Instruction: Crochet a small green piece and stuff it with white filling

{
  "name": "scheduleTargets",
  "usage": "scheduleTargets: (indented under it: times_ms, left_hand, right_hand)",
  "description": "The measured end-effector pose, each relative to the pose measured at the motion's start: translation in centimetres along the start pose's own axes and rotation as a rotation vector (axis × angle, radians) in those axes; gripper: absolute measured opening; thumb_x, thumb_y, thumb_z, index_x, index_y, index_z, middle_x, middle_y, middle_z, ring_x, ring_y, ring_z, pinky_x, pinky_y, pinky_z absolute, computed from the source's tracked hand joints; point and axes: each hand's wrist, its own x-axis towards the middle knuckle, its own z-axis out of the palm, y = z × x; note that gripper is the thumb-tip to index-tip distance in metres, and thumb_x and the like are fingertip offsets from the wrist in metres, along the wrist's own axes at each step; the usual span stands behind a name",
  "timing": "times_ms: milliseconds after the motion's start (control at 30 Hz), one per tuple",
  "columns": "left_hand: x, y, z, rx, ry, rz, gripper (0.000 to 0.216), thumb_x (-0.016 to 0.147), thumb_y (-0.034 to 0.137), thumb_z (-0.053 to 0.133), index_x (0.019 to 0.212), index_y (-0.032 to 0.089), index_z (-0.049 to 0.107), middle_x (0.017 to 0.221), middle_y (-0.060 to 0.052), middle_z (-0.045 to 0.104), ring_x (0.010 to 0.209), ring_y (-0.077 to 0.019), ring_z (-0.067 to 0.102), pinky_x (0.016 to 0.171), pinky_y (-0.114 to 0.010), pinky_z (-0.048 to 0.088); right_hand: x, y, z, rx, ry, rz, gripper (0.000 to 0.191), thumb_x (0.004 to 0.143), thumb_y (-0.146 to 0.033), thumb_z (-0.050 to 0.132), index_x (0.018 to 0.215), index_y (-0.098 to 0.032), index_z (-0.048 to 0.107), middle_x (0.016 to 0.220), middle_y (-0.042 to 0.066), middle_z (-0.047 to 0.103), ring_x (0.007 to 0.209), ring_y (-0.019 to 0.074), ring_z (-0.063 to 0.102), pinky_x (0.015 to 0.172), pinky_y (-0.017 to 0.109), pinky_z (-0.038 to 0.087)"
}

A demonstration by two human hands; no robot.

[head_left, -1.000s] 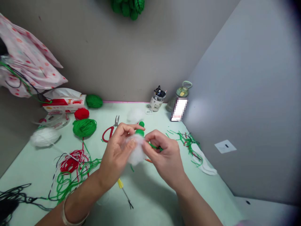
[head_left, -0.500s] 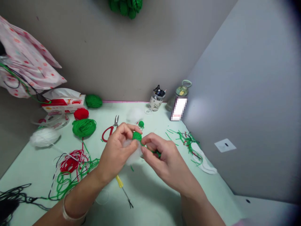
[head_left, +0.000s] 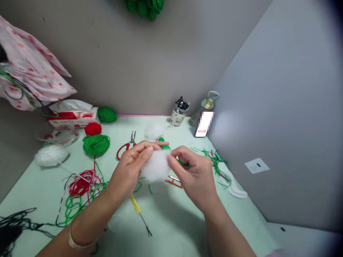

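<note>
A fluffy tuft of white stuffing is held over the middle of the table by my left hand, thumb on top and fingers behind. Just past its upper edge shows a small green crocheted piece, mostly covered by the stuffing and fingers. My right hand is closed, thumb and forefinger pinching at the right edge of the piece and stuffing. Some green yarn passes through its curled fingers. Behind my hands sits a small green ball, partly hidden.
Red-handled cutters, more stuffing and a cup stand beyond my hands. Yarn balls and tangled strands lie left. A yellow-handled tool and orange tool lie nearer. Yarn scraps and a phone are right.
The stuffing has shifted slightly up and right and now covers more of the green piece. My right hand has moved a little right, and the orange tool beneath has come into sight.
</note>
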Motion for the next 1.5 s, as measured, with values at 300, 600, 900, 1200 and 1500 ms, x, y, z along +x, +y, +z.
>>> scheduleTargets:
  times_ms: [300, 600, 900, 1200, 1500]
  left_hand:
    - [0.3, -0.2, -0.5, 0.059, -0.057, 0.0, 0.018, 0.085, 0.03, 0.081, 0.084, 0.02, 0.066, 0.112, -0.004, 0.075, 0.079, -0.013, 0.067, 0.063, -0.021, 0.053]
    - [-0.2, -1.6, 0.2, 0.45, 0.226, 0.578, 0.022, 0.087, 0.01, 0.067, 0.085, 0.025, 0.052, 0.102, -0.004, 0.07, 0.099, -0.0208, 0.066, 0.085, -0.035, 0.052]
    - [-0.7, 0.1, 0.2, 0.217, -0.001, 0.166, 0.016, 0.1, 0.033, 0.068, 0.091, 0.024, 0.059, 0.119, -0.003, 0.07, 0.112, -0.0196, 0.063, 0.094, -0.032, 0.048]
    - [0.1, 0.2, 0.2, 0.31, 0.097, 0.209, 0.023, 0.086, 0.011, 0.069, 0.077, 0.023, 0.051, 0.095, 0.0, 0.068, 0.092, -0.0176, 0.062, 0.085, -0.032, 0.047]
    - [-0.6, 0.2, 0.5, 0.222, 0.121, 0.167, 0.013, 0.096, 0.029, 0.07, 0.088, 0.024, 0.061, 0.117, -0.002, 0.074, 0.107, -0.0209, 0.067, 0.091, -0.033, 0.048]
  right_hand:
    - [-0.3, -0.8, -1.2, 0.066, -0.262, 0.005, 0.019, 0.103, -0.022, 0.049, 0.085, -0.022, 0.054, 0.063, -0.008, 0.045, 0.055, 0.0076, 0.037, 0.056, 0.022, 0.032]
    - [-0.4, -1.1, 1.1, 0.337, -0.297, 0.154, 0.022, 0.099, -0.029, 0.057, 0.079, -0.022, 0.053, 0.056, -0.011, 0.037, 0.052, 0.0075, 0.03, 0.051, 0.022, 0.028]
    - [-0.3, -0.6, 0.5, 0.068, -0.044, -0.045, 0.023, 0.093, -0.015, 0.057, 0.072, -0.022, 0.052, 0.058, -0.008, 0.04, 0.052, 0.0077, 0.031, 0.053, 0.023, 0.029]
    - [-0.5, -1.5, -0.7, 0.206, -0.386, 0.054, 0.017, 0.1, -0.02, 0.05, 0.084, -0.023, 0.051, 0.06, -0.009, 0.038, 0.054, 0.009, 0.033, 0.055, 0.023, 0.03]
    - [0.0, -0.9, 0.4, -0.013, -0.112, -0.028, 0.017, 0.096, -0.02, 0.058, 0.079, -0.023, 0.053, 0.058, -0.009, 0.034, 0.051, 0.0081, 0.031, 0.053, 0.024, 0.026]
